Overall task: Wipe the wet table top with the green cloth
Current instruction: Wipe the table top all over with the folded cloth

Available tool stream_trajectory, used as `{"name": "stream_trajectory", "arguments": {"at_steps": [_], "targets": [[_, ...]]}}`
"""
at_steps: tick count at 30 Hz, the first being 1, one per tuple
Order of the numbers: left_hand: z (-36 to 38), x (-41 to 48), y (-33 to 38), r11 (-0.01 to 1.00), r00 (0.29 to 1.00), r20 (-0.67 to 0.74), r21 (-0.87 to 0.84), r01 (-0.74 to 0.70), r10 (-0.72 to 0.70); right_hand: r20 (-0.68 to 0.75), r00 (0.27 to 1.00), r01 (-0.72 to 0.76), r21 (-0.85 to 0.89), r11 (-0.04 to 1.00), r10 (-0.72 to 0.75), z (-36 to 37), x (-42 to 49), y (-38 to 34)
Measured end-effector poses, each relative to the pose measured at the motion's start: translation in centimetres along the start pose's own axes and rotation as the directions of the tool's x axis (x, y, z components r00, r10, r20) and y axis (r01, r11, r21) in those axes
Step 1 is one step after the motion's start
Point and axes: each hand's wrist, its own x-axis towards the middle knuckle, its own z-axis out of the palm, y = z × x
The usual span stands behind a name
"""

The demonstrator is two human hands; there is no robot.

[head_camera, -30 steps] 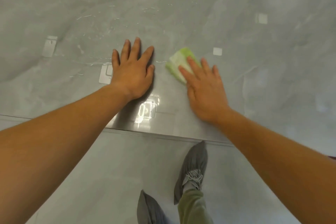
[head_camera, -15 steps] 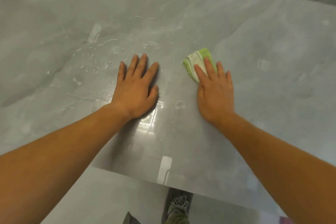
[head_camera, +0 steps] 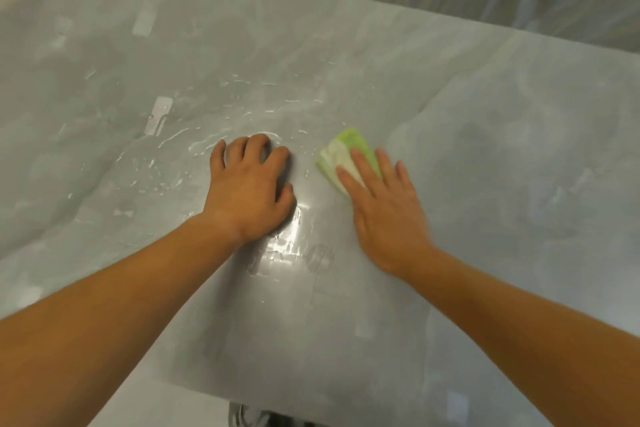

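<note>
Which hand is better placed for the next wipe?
Right: the right hand presses the green cloth on the table top, droplets lying just left of it. The left hand rests there bare.

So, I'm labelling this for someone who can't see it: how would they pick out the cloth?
Start with the big grey table, which fills most of the view and is wet with droplets on its left part. Near its middle, the right hand lies flat, and the cloth sits under its fingers. It is the only coloured thing there: a small folded pad, bright green and white.
</note>
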Motion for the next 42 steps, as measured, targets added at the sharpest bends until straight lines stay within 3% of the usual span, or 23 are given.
{"name": "stream_trajectory", "arguments": {"at_steps": [3,6,9,14,21,26,32,38,42], "targets": [[-0.4,2.2,-0.6,0.999,0.999,-0.026,-0.036,-0.034,0.033,0.044,0.995,0.088,0.036,0.995,-0.09,-0.7,0.3,1.9],[-0.4,5.5,-1.2,0.998,0.998,0.007,-0.022,-0.065,0.065,-0.007,0.989,-0.148,0.069,0.987,0.149,-1.7,5.1,3.6],[-0.5,8.6,-1.7,0.996,0.997,0.023,-0.041,-0.074,0.075,-0.042,0.931,-0.354,0.142,0.924,0.363,-1.9,8.2,1.8],[-1.7,13.1,-2.5,0.993,0.993,0.03,-0.047,-0.11,0.112,-0.023,0.983,-0.176,0.143,0.974,0.181,-0.9,5.7,0.0],[-2.7,18.4,-4.4,0.994,0.991,0.075,-0.005,-0.112,0.112,-0.076,0.907,-0.403,0.132,0.905,0.415,-2.3,15.0,4.5],[-2.4,19.0,-5.1,0.993,0.985,0.127,0.0,-0.115,0.114,-0.004,0.987,-0.16,0.106,0.981,0.161,-2.6,12.7,4.8],[-2.1,19.1,-4.8,0.993,0.988,0.096,-0.028,-0.116,0.118,-0.05,0.908,-0.408,0.118,0.905,0.415,-3.9,20.9,7.4],[-2.1,19.1,-4.9,0.992,0.987,0.101,-0.034,-0.123,0.126,-0.009,0.979,-0.199,0.108,0.974,0.201,-4.1,19.4,7.5],[-1.8,19.1,-5.0,0.991,0.988,0.084,-0.029,-0.131,0.133,-0.082,0.91,-0.391,0.157,0.907,0.407,-4.3,23.6,7.7]]}}
